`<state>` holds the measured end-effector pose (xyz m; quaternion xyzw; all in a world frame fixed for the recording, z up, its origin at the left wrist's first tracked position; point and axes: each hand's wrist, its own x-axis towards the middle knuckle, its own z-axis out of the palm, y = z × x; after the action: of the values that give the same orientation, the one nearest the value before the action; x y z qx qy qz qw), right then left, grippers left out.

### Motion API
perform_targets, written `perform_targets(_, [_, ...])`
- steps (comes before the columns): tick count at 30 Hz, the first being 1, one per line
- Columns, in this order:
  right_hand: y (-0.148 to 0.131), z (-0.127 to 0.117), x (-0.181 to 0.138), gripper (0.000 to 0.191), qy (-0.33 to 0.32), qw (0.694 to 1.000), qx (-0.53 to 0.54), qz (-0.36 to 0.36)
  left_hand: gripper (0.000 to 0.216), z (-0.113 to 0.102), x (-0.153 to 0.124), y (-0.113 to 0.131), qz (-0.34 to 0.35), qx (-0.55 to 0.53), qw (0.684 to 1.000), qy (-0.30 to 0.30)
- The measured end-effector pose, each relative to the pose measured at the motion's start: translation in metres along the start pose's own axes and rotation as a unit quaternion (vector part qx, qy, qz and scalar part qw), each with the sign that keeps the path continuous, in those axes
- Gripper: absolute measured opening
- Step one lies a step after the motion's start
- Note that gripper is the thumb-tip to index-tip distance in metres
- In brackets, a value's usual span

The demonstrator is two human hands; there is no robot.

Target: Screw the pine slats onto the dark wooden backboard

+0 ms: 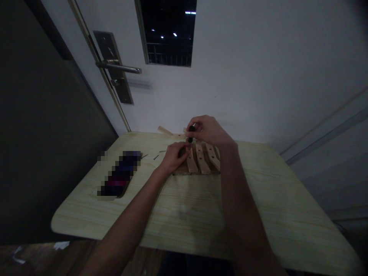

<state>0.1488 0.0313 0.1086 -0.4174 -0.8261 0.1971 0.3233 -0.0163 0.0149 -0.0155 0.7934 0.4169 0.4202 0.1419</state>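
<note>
My right hand (205, 130) is closed around the black handle of a screwdriver (191, 130), held upright with its lower end over a wooden strip. Close under it, my left hand (174, 156) has its fingertips pinched together at the same spot; what lies between them is too small to make out. Beneath both hands is a brown wooden board (181, 170) carrying several pale, bent wooden strips (202, 163) with dark holes, side by side. Part of the board is hidden by my hands and right forearm.
Several loose screws (156, 157) lie on the pale wood-grain table (184, 214) to the left of the board. Further left is a phone (122, 176), partly blurred. Another wooden strip (165, 131) lies behind my hands, near the white door (244, 76) with its metal handle (120, 68).
</note>
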Motion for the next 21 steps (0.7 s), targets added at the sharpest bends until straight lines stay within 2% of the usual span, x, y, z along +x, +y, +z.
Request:
perform_targets(6, [-0.0002,-0.0006,-0.0015,0.011,0.0,1.0,-0.003,-0.007,0.027,-0.0006,-0.0004,0.0004,-0.003,0.004,1.0,-0.003])
perform_targets(11, [-0.0002,-0.0044,-0.0032,0.023,-0.026,0.999,0.019,-0.031,0.026,0.0,-0.0005,0.0,-0.012,-0.006,1.0,-0.007])
perform_targets(21, [0.0036,-0.0036,-0.0032,0.036,-0.043,0.999,0.023,-0.024,0.026,-0.0008,0.0,0.0014,-0.011,-0.008,1.0,-0.007])
